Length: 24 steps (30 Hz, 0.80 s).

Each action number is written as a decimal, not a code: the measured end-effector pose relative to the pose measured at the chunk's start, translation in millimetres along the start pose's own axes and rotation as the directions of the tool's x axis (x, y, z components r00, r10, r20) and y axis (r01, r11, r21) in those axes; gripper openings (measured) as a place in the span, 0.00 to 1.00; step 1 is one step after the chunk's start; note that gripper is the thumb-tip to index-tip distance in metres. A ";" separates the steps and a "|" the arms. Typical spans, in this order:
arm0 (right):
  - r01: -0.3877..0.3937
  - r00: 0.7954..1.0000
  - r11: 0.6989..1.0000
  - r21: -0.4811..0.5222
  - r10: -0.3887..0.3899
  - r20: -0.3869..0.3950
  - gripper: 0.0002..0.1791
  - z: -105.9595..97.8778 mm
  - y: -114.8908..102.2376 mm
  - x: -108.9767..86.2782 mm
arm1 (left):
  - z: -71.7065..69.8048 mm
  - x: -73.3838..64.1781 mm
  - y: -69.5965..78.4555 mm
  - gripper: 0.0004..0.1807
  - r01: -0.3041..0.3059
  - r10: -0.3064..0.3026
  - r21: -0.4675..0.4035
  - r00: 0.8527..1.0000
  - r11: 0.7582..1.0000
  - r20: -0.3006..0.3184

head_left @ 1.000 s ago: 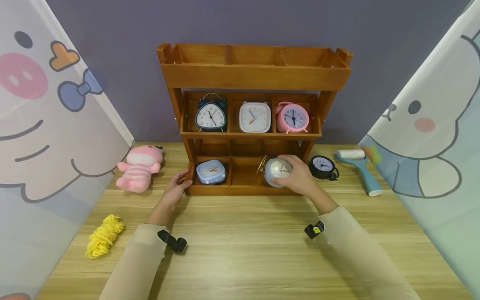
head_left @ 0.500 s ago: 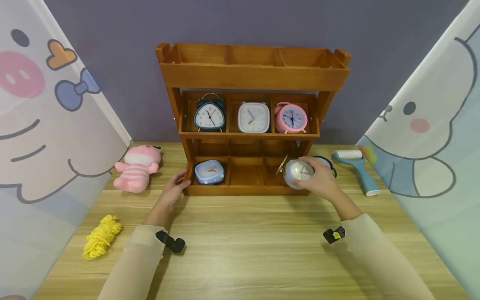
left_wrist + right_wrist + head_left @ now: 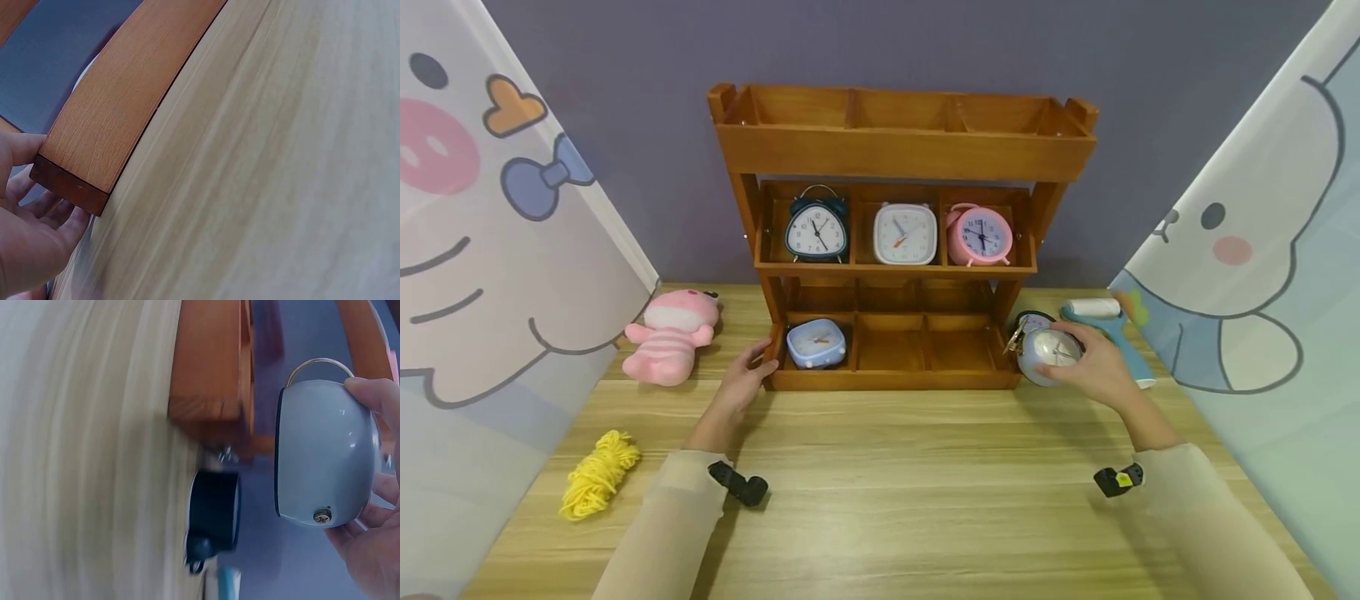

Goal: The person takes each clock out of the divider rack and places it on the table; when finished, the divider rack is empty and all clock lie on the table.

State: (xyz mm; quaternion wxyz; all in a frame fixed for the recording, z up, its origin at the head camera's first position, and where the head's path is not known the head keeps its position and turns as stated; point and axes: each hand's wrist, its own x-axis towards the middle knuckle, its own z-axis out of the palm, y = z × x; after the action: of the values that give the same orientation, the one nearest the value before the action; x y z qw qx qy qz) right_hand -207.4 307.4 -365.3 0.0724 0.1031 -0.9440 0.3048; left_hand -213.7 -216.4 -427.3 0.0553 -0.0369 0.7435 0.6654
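Observation:
My right hand [image 3: 1101, 367] holds a round, pale blue-grey alarm clock [image 3: 325, 453] with a thin metal ring handle. Thumb and fingers curl round its body, and its face [image 3: 1056, 348] points up in the head view. It hangs off the right end of the wooden shelf rack [image 3: 895, 381], overlapping a black alarm clock [image 3: 214, 509] behind it. My left hand [image 3: 743, 385] grips the rack's lower left corner, thumb over the front board [image 3: 125, 94] and fingers at its end. Beside it in the left bottom compartment lies a light blue alarm clock [image 3: 817, 343].
The middle tier holds a dark green clock [image 3: 817, 233], a white square clock [image 3: 905, 234] and a pink clock [image 3: 981, 237]. Pink plush toy [image 3: 672, 337] and yellow yarn [image 3: 599, 475] lie left on the table [image 3: 880, 492]. Right stands a blue-handled lint roller [image 3: 1093, 308].
My right hand has carried the pale blue-grey alarm clock rightward, from over the right bottom compartment to beyond the rack's end. My left hand stays at the left corner.

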 end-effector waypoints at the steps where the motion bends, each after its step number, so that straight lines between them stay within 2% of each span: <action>1: -0.001 1.000 1.000 0.001 0.001 -0.003 0.43 -1.1 5.0 -0.8 | 0.5 -1.7 3.0 0.31 -0.001 0.001 0.000 1.000 1.000 0.001; 4: 0.001 1.000 1.000 -0.002 -0.001 -0.019 0.42 -3.9 16.7 -4.6 | -0.6 1.1 0.1 0.31 -0.005 0.005 -0.009 1.000 1.000 0.003; 7: -0.003 1.000 1.000 -0.007 0.003 -0.024 0.42 -5.2 24.9 -8.8 | -3.1 7.5 -9.4 0.31 -0.010 0.010 -0.014 1.000 1.000 0.000; 12: -0.060 0.998 0.998 -0.013 0.060 0.010 0.43 -3.7 35.2 -15.2 | -5.2 14.8 -22.4 0.31 -0.033 0.033 0.011 0.999 0.999 -0.013; 17: -0.107 0.992 0.994 -0.017 0.108 0.072 0.45 3.8 47.0 -17.6 | -4.3 15.3 -24.2 0.31 -0.040 0.041 0.020 0.999 0.999 -0.017; 24: -0.110 0.990 0.992 -0.054 0.115 0.087 0.45 11.4 60.1 -13.0 | -2.8 14.2 -22.6 0.31 -0.043 0.043 0.018 0.999 0.999 -0.026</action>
State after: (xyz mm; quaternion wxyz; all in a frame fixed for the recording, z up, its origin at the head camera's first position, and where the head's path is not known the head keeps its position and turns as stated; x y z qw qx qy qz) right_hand -210.0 350.3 -410.8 0.0150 0.0614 -0.9579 0.2801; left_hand -224.9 -221.5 -451.2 0.0314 -0.0293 0.7507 0.6593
